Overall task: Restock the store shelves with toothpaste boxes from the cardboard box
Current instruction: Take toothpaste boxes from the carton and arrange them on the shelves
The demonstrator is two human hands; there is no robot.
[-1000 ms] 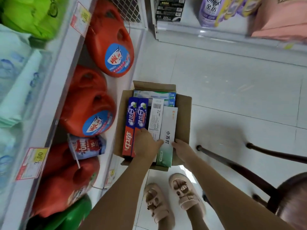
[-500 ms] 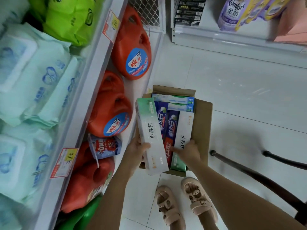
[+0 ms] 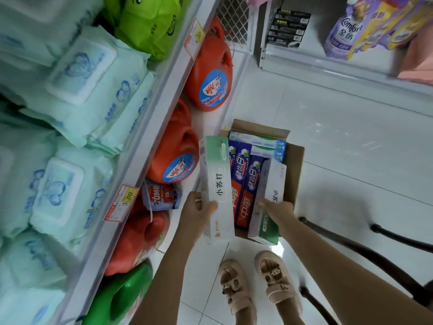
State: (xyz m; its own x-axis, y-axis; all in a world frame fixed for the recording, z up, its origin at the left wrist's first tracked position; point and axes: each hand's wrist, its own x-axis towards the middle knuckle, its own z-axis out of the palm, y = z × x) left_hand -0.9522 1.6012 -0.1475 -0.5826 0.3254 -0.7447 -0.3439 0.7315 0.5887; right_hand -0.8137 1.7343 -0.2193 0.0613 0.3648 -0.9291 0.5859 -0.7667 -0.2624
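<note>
l hand (image 3: pixel 199 212) + r hand (image 3: pixel 280 211) w/ white boxes (image 3: pixel 218 174)

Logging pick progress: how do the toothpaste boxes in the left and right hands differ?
The left-hand box shows its printed face flat to the camera; the right-hand box is rolled onto an edge, showing two faces. The left-hand box overlaps the left wall of the cardboard box; the right-hand box sits by its right wall. Both are white-green, each gripped near its lower end.
</note>
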